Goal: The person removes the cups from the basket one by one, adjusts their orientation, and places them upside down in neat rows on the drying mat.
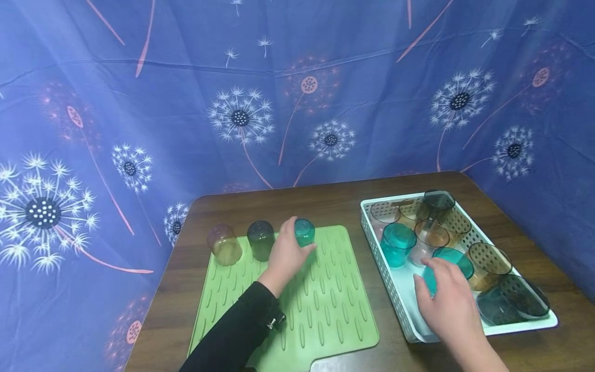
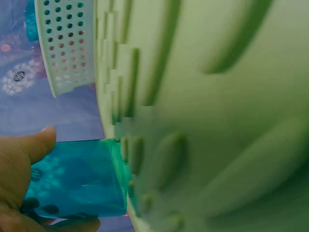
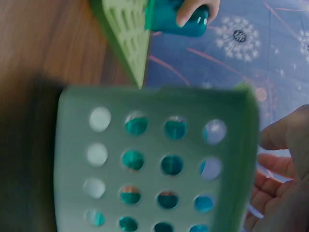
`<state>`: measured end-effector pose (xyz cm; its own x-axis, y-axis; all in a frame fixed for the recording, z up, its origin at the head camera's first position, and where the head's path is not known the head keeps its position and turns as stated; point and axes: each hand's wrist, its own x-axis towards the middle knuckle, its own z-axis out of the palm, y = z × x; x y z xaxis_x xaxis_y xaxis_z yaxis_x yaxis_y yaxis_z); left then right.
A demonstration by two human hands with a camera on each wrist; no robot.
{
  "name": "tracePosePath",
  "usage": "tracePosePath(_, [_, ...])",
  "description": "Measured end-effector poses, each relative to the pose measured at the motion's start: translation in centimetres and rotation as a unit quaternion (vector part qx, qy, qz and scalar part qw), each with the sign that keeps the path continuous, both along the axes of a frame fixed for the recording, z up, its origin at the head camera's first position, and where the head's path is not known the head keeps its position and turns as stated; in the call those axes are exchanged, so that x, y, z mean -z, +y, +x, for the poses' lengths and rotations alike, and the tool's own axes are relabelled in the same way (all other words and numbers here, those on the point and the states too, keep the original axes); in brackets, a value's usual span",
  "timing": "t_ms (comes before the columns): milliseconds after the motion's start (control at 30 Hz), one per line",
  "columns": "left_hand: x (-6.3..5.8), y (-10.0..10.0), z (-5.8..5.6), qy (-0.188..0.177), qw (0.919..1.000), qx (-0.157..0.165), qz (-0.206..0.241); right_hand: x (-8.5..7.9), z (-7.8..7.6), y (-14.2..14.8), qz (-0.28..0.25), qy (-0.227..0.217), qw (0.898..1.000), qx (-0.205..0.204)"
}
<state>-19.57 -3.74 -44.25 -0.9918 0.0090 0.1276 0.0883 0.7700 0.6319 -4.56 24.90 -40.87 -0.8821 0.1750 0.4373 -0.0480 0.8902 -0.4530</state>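
My left hand (image 1: 289,253) grips a teal cup (image 1: 304,232) by its base, thumb on one side and fingers on the other. That cup stands upside down with its rim at the green ridged mat (image 1: 325,310), as the left wrist view shows. Left of it on the mat, a dark grey cup (image 1: 261,241) and an amber cup (image 1: 225,246) are also overturned. My right hand (image 1: 448,305) hovers over the white basket (image 1: 395,297), fingers loosely bent and holding nothing, beside a teal cup (image 1: 453,258) in it.
Several more cups fill the basket: another teal cup (image 1: 397,245), an amber cup (image 1: 489,263), a dark grey cup (image 1: 511,299) and others. The basket's perforated wall (image 3: 149,150) rises between the right hand and the mat. A dandelion-print cloth (image 1: 297,103) hangs behind the wooden table (image 1: 334,201).
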Motion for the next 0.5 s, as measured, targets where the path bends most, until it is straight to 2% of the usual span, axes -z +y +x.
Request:
tracePosePath(100, [0.3, 0.1, -0.3, -0.008, 0.9998, -0.015, 0.008, 0.6, -0.5, 0.8, 0.011, -0.024, 0.999, 0.022])
tracePosePath(200, [0.2, 0.2, -0.4, -0.014, 0.9997, -0.021, 0.007, 1.1, -0.8, 1.3, 0.019, -0.070, 0.996, 0.056])
tracePosePath(367, [0.1, 0.3, -0.2, -0.018, 0.9994, -0.025, -0.016, 1.2, -1.4, 2.1, 0.009, -0.147, 0.983, 0.108])
tracePosePath(500, [0.1, 0.3, -0.1, -0.002, 0.9988, -0.021, -0.044, 1.2, -1.7, 2.6, 0.021, -0.192, 0.972, 0.131])
